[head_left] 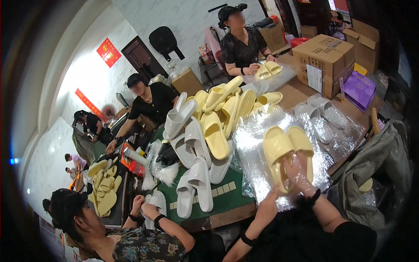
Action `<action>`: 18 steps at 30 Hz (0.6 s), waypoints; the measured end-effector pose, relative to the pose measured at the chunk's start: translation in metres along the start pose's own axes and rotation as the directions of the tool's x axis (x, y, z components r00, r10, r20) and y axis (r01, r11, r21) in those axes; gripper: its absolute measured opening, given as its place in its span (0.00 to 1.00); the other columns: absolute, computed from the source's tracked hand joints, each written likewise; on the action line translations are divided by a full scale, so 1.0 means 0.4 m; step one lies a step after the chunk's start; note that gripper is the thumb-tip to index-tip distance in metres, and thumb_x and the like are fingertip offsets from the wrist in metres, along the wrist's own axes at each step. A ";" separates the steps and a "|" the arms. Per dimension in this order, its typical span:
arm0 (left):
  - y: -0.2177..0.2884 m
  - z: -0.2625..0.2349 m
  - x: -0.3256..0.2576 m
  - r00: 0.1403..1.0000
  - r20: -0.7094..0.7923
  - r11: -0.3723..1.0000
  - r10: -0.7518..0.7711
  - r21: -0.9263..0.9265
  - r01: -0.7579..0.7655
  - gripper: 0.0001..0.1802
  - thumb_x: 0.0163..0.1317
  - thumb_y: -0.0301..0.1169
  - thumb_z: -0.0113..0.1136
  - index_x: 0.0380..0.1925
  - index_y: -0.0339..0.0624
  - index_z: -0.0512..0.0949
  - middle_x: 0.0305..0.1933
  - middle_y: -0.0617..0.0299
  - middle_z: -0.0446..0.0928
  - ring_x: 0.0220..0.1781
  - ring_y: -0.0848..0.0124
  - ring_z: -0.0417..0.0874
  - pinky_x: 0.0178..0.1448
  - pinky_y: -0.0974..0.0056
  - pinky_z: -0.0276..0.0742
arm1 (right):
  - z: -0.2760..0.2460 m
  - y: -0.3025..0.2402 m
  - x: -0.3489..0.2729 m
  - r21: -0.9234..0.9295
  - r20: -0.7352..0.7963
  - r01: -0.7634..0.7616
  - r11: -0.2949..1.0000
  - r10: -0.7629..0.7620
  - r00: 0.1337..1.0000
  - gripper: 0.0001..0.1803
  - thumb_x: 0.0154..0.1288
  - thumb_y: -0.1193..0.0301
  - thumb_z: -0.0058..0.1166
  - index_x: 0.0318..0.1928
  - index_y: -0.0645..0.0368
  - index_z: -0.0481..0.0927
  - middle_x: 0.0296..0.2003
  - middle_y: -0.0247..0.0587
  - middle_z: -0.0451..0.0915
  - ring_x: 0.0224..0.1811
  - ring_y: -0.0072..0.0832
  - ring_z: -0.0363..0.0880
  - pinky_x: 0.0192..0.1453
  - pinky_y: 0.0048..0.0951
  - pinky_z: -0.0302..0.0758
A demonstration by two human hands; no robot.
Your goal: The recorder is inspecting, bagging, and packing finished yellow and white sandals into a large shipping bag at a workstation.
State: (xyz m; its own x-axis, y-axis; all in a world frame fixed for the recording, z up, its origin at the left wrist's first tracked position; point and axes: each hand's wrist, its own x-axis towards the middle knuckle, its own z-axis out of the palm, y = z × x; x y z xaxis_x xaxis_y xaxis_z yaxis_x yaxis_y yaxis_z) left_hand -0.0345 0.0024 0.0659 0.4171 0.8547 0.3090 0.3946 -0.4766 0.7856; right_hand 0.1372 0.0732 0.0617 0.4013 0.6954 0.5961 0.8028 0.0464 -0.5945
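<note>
A pair of pale yellow slippers point(278, 145) lies side by side on shiny clear plastic sheets or bags point(251, 153), toes pointing away from me. My right hand point(300, 173) reaches over their heel ends, thumb and fingers closed around the inner edges where the two slippers meet. Just below the left slipper's heel is my left hand point(267, 206), its fingers curled and the index finger raised against the heel. Whether it pinches the plastic's edge there is hidden.
Yellow and grey slippers point(216, 133) are heaped left of the plastic. Grey slippers point(321, 115) lie under clear film at right, near a cardboard box point(324, 63) and a purple box point(359, 91). Co-workers sit around the table; one across handles yellow slippers point(267, 70).
</note>
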 end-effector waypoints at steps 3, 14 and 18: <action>0.041 -0.008 -0.001 0.879 0.459 0.955 -0.132 -0.180 0.237 0.39 0.51 0.08 0.30 0.67 0.45 0.52 0.66 0.46 0.60 0.53 0.61 0.77 0.58 0.65 0.73 | 0.009 0.018 0.059 -0.054 0.162 0.083 0.995 -0.073 0.984 0.15 0.57 0.63 0.51 0.39 0.62 0.74 0.37 0.56 0.73 0.41 0.52 0.70 0.45 0.47 0.64; 0.049 0.012 0.031 0.919 0.323 0.654 -0.228 -0.648 0.390 0.26 0.70 0.23 0.33 0.67 0.39 0.48 0.65 0.48 0.59 0.52 0.60 0.78 0.56 0.63 0.74 | -0.144 -0.002 -0.027 0.162 0.367 0.128 0.978 -0.180 0.913 0.11 0.55 0.68 0.53 0.40 0.56 0.80 0.40 0.47 0.77 0.46 0.42 0.74 0.45 0.39 0.70; 0.090 -0.007 0.046 0.898 0.210 0.494 -0.387 -0.775 0.394 0.27 0.68 0.20 0.33 0.67 0.39 0.48 0.65 0.49 0.58 0.51 0.59 0.78 0.55 0.62 0.76 | -0.320 -0.034 -0.091 0.280 0.523 -0.154 0.948 -0.016 0.852 0.11 0.61 0.67 0.52 0.38 0.61 0.79 0.28 0.43 0.79 0.31 0.27 0.78 0.35 0.27 0.72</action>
State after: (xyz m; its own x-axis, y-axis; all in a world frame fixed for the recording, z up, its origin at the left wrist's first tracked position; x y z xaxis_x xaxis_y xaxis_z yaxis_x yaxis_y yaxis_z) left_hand -0.0147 0.0015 0.1014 0.3943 0.9084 -0.1390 -0.2746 0.2609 0.9255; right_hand 0.1682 -0.0445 0.1172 0.0989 0.9669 0.2350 0.5755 0.1371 -0.8062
